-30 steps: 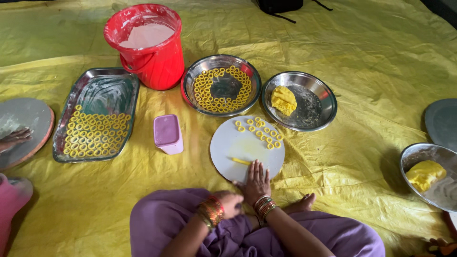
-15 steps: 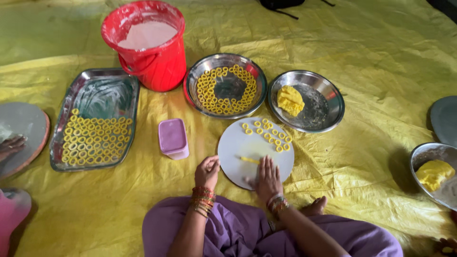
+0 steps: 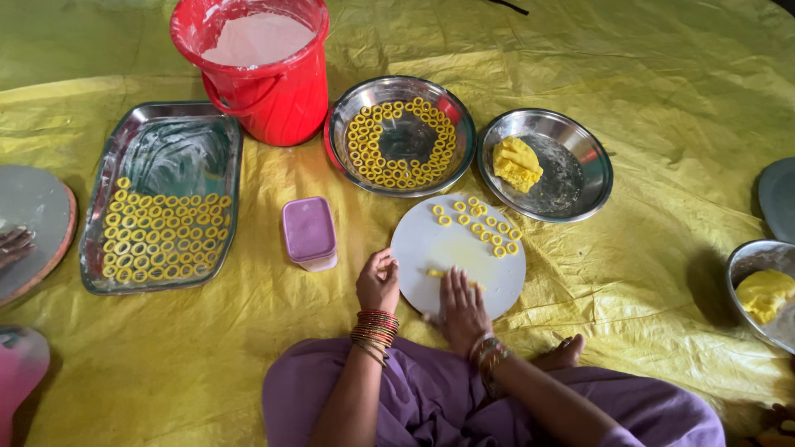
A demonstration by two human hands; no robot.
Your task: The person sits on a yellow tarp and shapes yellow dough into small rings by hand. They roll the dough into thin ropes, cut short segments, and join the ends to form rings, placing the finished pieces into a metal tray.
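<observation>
The yellow dough strip (image 3: pixel 436 272) lies on the round white board (image 3: pixel 422 244) under the flat right hand (image 3: pixel 460 308), the left hand (image 3: pixel 378 284) loosely curled and empty at the board's 8 o'clock edge, a lilac box (image 3: pixel 309 232) at its 9 o'clock.

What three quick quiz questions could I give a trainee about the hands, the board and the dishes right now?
1. True or false: the right hand lies flat on the round white board.
2. Which container holds dough rings in straight rows? A) rectangular steel tray B) red plastic bucket C) small pink lidded box
3. Fill in: the yellow dough lump nearest the board sits in a round steel ____.

Key: 1 true, pressing a yellow dough strip, while the left hand rests at the board's edge. 2 A. 3 plate.
</observation>
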